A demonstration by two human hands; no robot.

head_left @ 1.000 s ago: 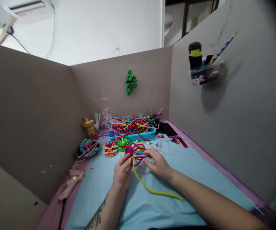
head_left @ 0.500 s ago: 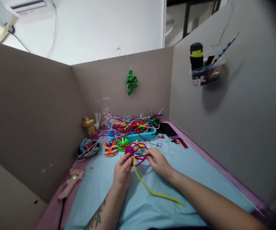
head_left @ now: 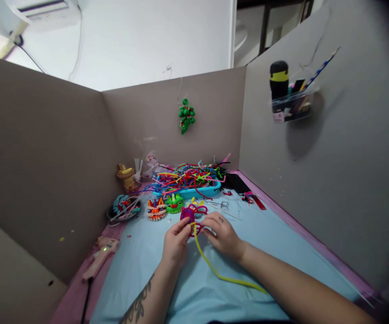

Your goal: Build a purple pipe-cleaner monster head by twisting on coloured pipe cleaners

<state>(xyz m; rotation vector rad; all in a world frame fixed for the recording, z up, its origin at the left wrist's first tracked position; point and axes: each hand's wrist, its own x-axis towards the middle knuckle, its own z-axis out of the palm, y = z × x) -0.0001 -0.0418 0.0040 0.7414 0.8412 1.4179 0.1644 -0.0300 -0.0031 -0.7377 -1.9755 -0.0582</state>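
Clearly, with twelve o'clock straight away from you, your left hand is the nearer one to the body of the magenta piece; the thumb and fingers pinch its lower edge, and the piece lies at one o'clock from this hand, held above the bench; from your right hand it lies at ten o'clock, with the fingers bent narrow beside the loops, but I cannot tell if they grip one; the long axis of the piece is hard to judge, though the loops spread from its body toward two and four o'clock.

As for materials, the body looks like fuzzy stem, purple inside magenta, packed flat and rounded; the loops are thin and open, similar to petals; one yellow stem hangs from near your left fingertips, soft-looking and gently curved, running toward between four and five o'clock, near your right forearm; at twelve o'clock a smooth blue tray carries tangled stems; nearer, at eleven o'clock, sits a knobbly green figure.
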